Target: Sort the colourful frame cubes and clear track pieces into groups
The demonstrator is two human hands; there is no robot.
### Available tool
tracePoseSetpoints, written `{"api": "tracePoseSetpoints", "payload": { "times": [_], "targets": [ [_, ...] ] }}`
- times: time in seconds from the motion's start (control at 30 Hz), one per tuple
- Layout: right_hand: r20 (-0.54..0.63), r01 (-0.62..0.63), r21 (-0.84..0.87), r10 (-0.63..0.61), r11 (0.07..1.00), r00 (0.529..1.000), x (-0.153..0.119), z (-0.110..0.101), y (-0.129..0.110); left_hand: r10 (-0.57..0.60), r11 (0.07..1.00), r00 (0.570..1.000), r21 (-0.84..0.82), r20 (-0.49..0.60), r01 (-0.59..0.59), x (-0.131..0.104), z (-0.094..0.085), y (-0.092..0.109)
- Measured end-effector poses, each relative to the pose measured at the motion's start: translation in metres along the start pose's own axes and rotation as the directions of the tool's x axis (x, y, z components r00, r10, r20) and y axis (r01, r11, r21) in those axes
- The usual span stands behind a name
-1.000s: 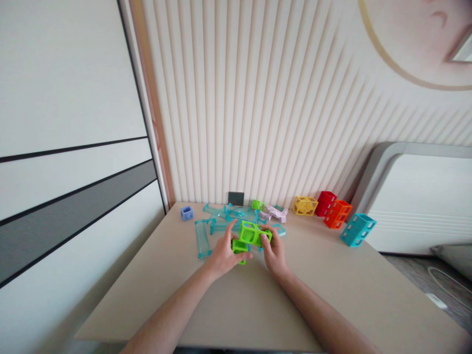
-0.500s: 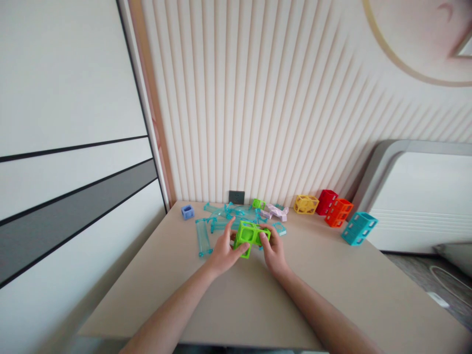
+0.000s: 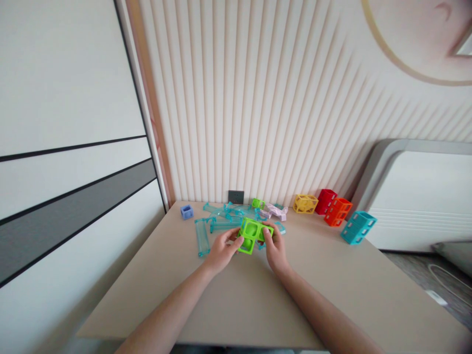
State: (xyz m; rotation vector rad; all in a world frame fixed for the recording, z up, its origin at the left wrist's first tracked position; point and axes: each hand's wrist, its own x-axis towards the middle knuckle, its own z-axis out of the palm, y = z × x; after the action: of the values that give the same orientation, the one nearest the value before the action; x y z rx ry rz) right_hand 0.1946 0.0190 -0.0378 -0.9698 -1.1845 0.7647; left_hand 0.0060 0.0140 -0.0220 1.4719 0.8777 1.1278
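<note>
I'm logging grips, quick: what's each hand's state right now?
Left hand: closed, holding the green blocks at their left side.
Right hand: closed, holding the same blocks at their right end.

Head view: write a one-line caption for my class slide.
Left hand and right hand hold bright green plastic frame cubes in an L shape over a beige table.
</note>
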Motion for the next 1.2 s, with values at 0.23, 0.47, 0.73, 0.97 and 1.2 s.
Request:
{"api": "tracePoseSetpoints", "payload": {
  "times": [0.23, 0.47, 0.73, 0.97, 1.2],
  "targets": [
    [0.02, 0.04, -0.028, -0.039, 0.999, 0.999, -0.0005, -0.0014, -0.0037, -0.025, 1.0, 0.999, -0.001, 0.019, 0.026, 0.0001, -0.0022, 0.0008],
    [0.031, 0.05, -0.043, -0.048, 0.998, 0.998, -0.0009, -0.0015, -0.0074, -0.046, 0.999, 0.999, -0.023, 0.013, 0.046, 0.0004, -0.0009, 0.0035],
    [0.021, 0.091, -0.108, -0.089, 0.99, 0.996, -0.0014, -0.0038, -0.0054, -0.038, 0.999, 0.999, -0.034, 0.02, 0.039, 0.0011, -0.0025, 0.0004],
    [0.034, 0.076, -0.088, -0.073, 0.993, 0.997, -0.0014, -0.0028, -0.0031, -0.01, 0.997, 0.999, -0.078, 0.039, 0.013, 0.0021, -0.0039, -0.0039],
    [0.109, 0.158, -0.131, -0.145, 0.979, 0.983, -0.006, -0.0061, 0.002, -0.024, 0.986, 1.0, -0.164, -0.003, 0.023, 0.0027, -0.0027, -0.0036]
  ]
}}
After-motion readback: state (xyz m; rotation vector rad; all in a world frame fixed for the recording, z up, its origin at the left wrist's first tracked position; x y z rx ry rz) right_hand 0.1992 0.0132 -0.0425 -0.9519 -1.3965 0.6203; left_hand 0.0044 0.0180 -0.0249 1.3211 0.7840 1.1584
